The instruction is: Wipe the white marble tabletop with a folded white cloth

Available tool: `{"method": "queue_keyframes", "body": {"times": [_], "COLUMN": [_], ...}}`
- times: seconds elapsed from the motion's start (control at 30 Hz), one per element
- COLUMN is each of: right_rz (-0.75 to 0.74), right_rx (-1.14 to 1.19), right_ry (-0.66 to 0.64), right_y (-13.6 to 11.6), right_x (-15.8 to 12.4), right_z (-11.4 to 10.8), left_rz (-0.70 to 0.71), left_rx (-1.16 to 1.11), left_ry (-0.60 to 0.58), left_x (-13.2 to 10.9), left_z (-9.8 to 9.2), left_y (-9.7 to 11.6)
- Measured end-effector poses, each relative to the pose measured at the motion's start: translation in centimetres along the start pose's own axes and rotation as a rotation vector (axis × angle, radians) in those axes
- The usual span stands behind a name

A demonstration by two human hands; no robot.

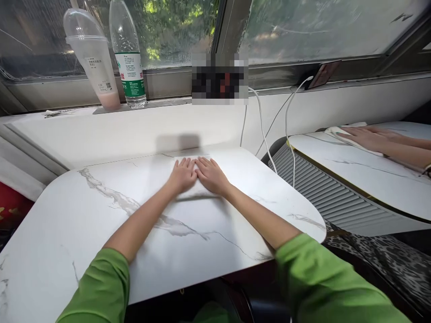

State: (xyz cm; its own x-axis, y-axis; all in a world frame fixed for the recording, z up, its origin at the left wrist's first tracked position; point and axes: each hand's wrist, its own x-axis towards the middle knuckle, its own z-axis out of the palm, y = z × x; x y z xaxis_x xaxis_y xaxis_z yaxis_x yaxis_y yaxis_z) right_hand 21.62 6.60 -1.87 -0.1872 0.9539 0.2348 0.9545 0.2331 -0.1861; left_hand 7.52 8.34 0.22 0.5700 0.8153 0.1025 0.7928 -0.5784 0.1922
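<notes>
My left hand [182,175] and my right hand [211,175] lie flat, side by side, fingers stretched out, on a white cloth [198,192] that is hard to tell from the white marble table [101,215]. Both palms press down on the cloth near the table's far edge. Only the cloth's near edge shows under my wrists. I wear green sleeves.
On the window ledge stand a plastic cup with a pink drink [96,58] and a water bottle [128,54]. White cables [266,134] hang between the tables. On a second table [363,175] to the right, another person's hand [365,137] rests on a cloth.
</notes>
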Motion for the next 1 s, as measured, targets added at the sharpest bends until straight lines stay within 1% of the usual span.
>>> {"method": "queue_keyframes", "body": {"times": [0.1,0.17,0.2,0.3,0.43,0.5,0.57,0.67,0.77,0.83,0.9,0.93,1.0], "right_rz": [-0.009,-0.042,-0.058,-0.079,-0.058,-0.053,-0.059,-0.093,-0.192,-0.246,-0.265,-0.265,-0.254], "right_rx": [0.063,0.102,0.116,0.142,0.128,0.100,0.071,0.038,0.026,0.038,0.052,0.058,0.073], "right_ry": [0.030,0.050,0.063,0.089,0.039,0.004,-0.020,-0.022,0.031,0.065,0.065,0.049,0.004], "right_y": [-0.2,-0.3,-0.3,-0.3,-1.2,-2.2,-3.8,-6.4,-8.8,-9.8,-10.3,-10.5,-10.7], "right_x": [4.0,5.5,5.9,5.4,3.1,1.4,-1.2,-6.6,-12.3,-14.9,-15.9,-15.9,-14.8], "right_z": [0.7,0.9,1.0,1.0,0.4,-0.1,-0.7,-1.3,-1.7,-1.9,-2.2,-2.3,-2.3], "left_rz": [-0.025,-0.052,-0.062,-0.094,-0.127,-0.133,-0.130,-0.066,0.044,0.095,0.107,0.096,0.047], "left_rx": [0.003,0.004,0.006,0.015,0.044,0.062,0.072,0.079,0.081,0.077,0.070,0.067,0.063], "left_ry": [0.093,0.140,0.157,0.177,0.154,0.147,0.141,0.121,0.125,0.122,0.085,0.057,0.003], "left_x": [2.2,2.7,2.7,1.8,-0.2,-1.9,-4.5,-10.0,-16.0,-19.1,-20.6,-20.8,-20.3], "left_z": [-0.3,-0.2,-0.1,0.2,0.3,0.3,0.2,0.2,0.1,-0.1,-0.6,-0.8,-1.2], "left_y": [-2.7,-3.6,-3.8,-3.6,-2.3,-1.5,-0.6,1.0,2.5,3.3,3.7,3.7,3.3]}}
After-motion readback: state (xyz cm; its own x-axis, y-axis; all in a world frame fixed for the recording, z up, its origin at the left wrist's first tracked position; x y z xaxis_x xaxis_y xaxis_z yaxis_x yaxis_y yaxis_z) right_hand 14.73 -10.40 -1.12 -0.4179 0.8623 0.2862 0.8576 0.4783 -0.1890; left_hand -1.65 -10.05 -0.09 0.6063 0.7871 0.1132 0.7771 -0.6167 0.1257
